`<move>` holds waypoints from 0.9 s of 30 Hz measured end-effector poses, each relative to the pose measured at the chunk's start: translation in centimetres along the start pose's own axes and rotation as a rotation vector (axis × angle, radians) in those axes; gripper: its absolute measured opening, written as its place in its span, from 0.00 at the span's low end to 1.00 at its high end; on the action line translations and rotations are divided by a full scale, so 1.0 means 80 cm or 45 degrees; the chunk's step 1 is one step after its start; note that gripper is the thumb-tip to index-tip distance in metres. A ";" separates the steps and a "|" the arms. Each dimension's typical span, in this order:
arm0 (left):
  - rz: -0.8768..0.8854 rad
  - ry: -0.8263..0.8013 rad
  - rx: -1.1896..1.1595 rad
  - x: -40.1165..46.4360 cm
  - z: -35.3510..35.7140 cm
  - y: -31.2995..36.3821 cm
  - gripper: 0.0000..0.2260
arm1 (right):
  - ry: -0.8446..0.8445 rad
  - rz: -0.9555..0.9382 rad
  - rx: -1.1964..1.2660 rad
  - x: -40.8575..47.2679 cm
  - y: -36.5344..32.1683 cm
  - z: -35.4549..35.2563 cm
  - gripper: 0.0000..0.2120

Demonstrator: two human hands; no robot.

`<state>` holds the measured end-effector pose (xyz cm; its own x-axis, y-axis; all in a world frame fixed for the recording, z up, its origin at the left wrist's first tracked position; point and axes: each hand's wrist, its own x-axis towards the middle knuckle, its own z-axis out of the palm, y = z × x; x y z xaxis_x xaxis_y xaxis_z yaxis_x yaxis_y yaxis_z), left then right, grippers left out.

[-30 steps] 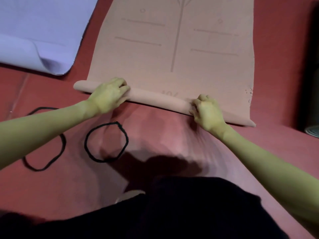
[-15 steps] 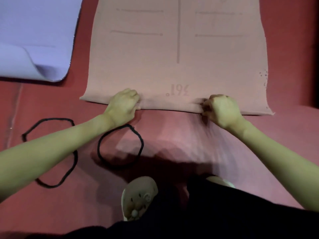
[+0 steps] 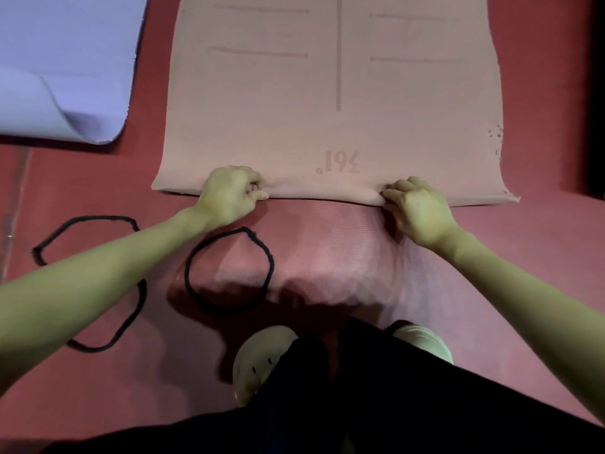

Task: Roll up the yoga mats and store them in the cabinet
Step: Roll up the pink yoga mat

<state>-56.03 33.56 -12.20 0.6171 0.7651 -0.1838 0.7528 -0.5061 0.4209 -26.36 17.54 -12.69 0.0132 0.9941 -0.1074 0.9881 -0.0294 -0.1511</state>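
The roll seen a second ago has come undone; both hands, left (image 3: 229, 194) and right (image 3: 417, 208), pinch the tan mat's (image 3: 327, 93) flat near edge, restarting.

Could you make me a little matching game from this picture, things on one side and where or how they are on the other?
Things:
1. tan mat
2. lilac mat
3. black loop
4. left hand

States:
A. lies on the red floor, below the left forearm
B. near corner curled up
C. pinches the tan mat's near edge
D. spread flat, printed lines on it

Pairs: 1-D, 2-B, 3-A, 4-C
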 end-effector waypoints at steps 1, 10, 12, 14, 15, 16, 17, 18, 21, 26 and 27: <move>-0.043 -0.040 -0.001 0.005 -0.003 0.001 0.09 | -0.011 0.005 0.000 0.002 0.002 -0.001 0.02; -0.270 -0.251 0.022 0.045 -0.028 0.012 0.07 | -0.081 0.183 0.146 0.015 0.013 -0.001 0.11; -0.292 -0.210 0.011 0.049 -0.029 0.013 0.08 | -0.026 0.243 0.212 0.014 0.013 0.000 0.11; -0.309 -0.153 -0.030 0.050 -0.026 0.013 0.09 | 0.048 0.272 0.199 0.015 0.014 0.000 0.10; -0.312 -0.124 -0.055 0.051 -0.023 0.013 0.10 | 0.086 0.274 0.197 0.016 0.014 0.001 0.09; -0.296 -0.101 -0.064 0.051 -0.020 0.014 0.09 | 0.117 0.265 0.198 0.016 0.014 0.002 0.09; -0.257 -0.085 -0.050 0.052 -0.017 0.015 0.09 | 0.148 0.248 0.190 0.016 0.014 0.004 0.09; -0.203 -0.073 -0.017 0.052 -0.014 0.016 0.08 | 0.189 0.225 0.168 0.015 0.016 0.007 0.09; 0.018 0.010 0.118 0.045 -0.003 0.015 0.12 | 0.308 0.108 0.031 0.013 0.023 0.018 0.10; 0.419 0.215 0.513 0.021 0.008 0.004 0.11 | 0.307 -0.009 -0.072 0.019 0.030 0.022 0.10; 0.444 0.228 0.541 0.018 0.009 0.004 0.10 | 0.271 -0.015 -0.059 0.020 0.031 0.021 0.11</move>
<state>-54.76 34.21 -12.97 0.8248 0.5610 0.0705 0.5605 -0.8277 0.0288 -24.14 18.89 -14.88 0.0290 0.9941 0.1046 0.9943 -0.0179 -0.1055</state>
